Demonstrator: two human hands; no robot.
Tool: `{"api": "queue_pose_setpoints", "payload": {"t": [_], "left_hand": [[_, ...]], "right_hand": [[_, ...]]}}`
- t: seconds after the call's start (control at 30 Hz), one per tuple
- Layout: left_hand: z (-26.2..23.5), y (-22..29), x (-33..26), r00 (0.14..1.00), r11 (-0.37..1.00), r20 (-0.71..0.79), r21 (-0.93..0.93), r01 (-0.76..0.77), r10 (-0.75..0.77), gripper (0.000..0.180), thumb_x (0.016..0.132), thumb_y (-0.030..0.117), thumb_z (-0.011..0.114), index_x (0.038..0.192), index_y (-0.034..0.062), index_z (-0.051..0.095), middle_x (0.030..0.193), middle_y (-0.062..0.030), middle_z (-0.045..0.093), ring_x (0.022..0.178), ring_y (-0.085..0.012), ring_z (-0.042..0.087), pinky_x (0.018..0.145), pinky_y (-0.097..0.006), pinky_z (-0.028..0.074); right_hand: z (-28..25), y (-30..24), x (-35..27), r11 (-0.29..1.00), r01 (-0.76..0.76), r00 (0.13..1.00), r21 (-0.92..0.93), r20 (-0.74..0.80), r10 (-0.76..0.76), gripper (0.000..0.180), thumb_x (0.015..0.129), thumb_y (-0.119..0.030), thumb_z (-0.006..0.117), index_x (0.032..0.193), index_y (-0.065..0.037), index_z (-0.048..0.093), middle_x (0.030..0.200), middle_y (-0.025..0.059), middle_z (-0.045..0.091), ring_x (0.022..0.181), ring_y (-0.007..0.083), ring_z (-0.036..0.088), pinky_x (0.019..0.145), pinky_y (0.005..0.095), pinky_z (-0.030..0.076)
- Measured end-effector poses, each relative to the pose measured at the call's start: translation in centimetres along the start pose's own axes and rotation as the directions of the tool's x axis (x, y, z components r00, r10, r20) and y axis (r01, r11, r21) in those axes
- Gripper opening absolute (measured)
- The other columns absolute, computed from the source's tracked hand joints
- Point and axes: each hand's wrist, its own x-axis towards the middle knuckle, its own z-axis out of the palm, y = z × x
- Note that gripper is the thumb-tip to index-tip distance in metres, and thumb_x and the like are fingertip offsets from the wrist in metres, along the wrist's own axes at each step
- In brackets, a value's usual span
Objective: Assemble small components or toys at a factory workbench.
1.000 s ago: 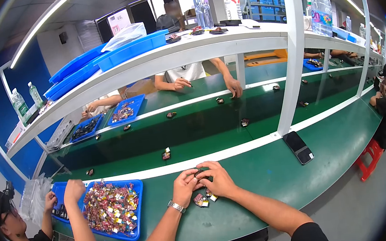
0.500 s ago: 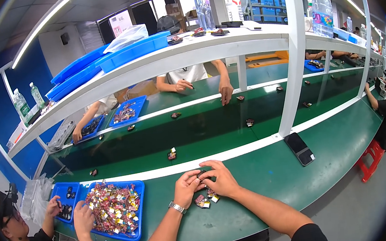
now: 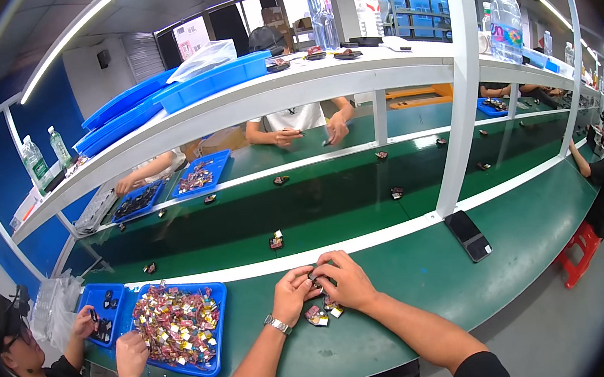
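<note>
Both hands meet over a small dark part (image 3: 318, 279) at the near edge of the green desk (image 3: 415, 280), and the relation that matters is how that part sits between them. The left hand (image 3: 295, 294) comes at it from the left with fingers curled round its near side; the right hand (image 3: 345, 281) arches over it from the right, fingertips pressed down on top. Each hand is closed to a pinch on the part, which is mostly hidden, so its long axis cannot be told.

Taking the part as landmark: just on the near side of it, under the heel of the right hand, lies a little cluster of loose pieces (image 3: 321, 314) — pink, yellow and dark — touching the desk and closer to the right hand than the left. Well to the left of it stands a blue tray (image 3: 217, 322) heaped with the same colourful pieces, where a neighbour's hand (image 3: 130, 349) rests at the rim. To the right of it, well apart, a dark phone (image 3: 467, 235) lies flat, its length running away from the person. Beyond it, past the white strip, single small parts dot the belt (image 3: 246, 216).
</note>
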Motion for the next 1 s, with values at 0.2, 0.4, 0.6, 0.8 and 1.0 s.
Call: {"api": "queue_pose_setpoints", "payload": {"t": [0.2, 0.4, 0.6, 0.8, 1.0], "left_hand": [[-0.14, -0.10, 0.00, 1.000, 1.000, 0.023, -0.019, 0.011, -0.011, 0.029, 0.095, -0.002, 0.051, 0.124, -0.0039, 0.050, 0.112, -0.0135, 0.064, 0.098, -0.0181, 0.065, 0.084, -0.033, 0.058], [-0.12, -0.03, 0.02, 0.999, 0.999, 0.031, -0.027, 0.017, -0.016, 0.028, 0.095, -0.002, 0.050, 0.123, -0.0040, 0.050, 0.111, -0.0137, 0.064, 0.099, -0.0187, 0.066, 0.084, -0.032, 0.058], [-0.34, -0.25, 0.10, 0.999, 1.000, 0.038, -0.027, 0.011, -0.010, 0.028, 0.095, -0.002, 0.051, 0.122, -0.0037, 0.050, 0.110, -0.0135, 0.065, 0.098, -0.0187, 0.066, 0.083, -0.032, 0.059], [-0.07, -0.14, -0.03, 1.000, 1.000, 0.022, -0.022, 0.017, -0.016, 0.027, 0.095, -0.002, 0.051, 0.121, -0.0038, 0.051, 0.109, -0.0131, 0.065, 0.097, -0.0183, 0.066, 0.082, -0.032, 0.059], [-0.15, -0.26, 0.01, 1.000, 1.000, 0.011, -0.010, -0.001, 0.001, 0.026, 0.095, -0.003, 0.049, 0.120, -0.0046, 0.051, 0.108, -0.0135, 0.065, 0.097, -0.0188, 0.066, 0.083, -0.032, 0.059]], "right_hand": [[0.26, 0.24, -0.10, 0.989, 0.102, 0.995, -0.106, -0.002, -0.103, 0.016, 0.074, -0.005, 0.070, 0.090, -0.006, 0.067, 0.098, 0.0054, 0.060, 0.091, 0.0240, 0.060, 0.072, 0.0340, 0.054], [0.00, -0.07, -0.11, 0.968, 0.155, 0.988, -0.196, 0.043, -0.150, 0.017, 0.074, -0.006, 0.069, 0.091, -0.006, 0.067, 0.097, 0.0047, 0.060, 0.090, 0.0223, 0.060, 0.069, 0.0341, 0.055], [0.44, 0.20, -0.38, 0.945, 0.183, 0.983, -0.272, 0.052, -0.176, 0.016, 0.075, -0.006, 0.067, 0.090, -0.006, 0.065, 0.096, 0.0039, 0.059, 0.089, 0.0218, 0.060, 0.066, 0.0329, 0.055], [0.53, 0.23, -0.50, 0.913, 0.229, 0.973, -0.336, 0.090, -0.211, 0.019, 0.074, -0.010, 0.061, 0.093, -0.005, 0.063, 0.095, 0.0026, 0.056, 0.090, 0.0195, 0.057, 0.065, 0.0300, 0.056], [0.59, 0.25, -0.44, 0.859, 0.306, 0.952, -0.410, 0.112, -0.285, 0.016, 0.073, -0.011, 0.062, 0.088, -0.006, 0.061, 0.093, 0.0034, 0.055, 0.088, 0.0195, 0.057, 0.063, 0.0283, 0.055]]}}
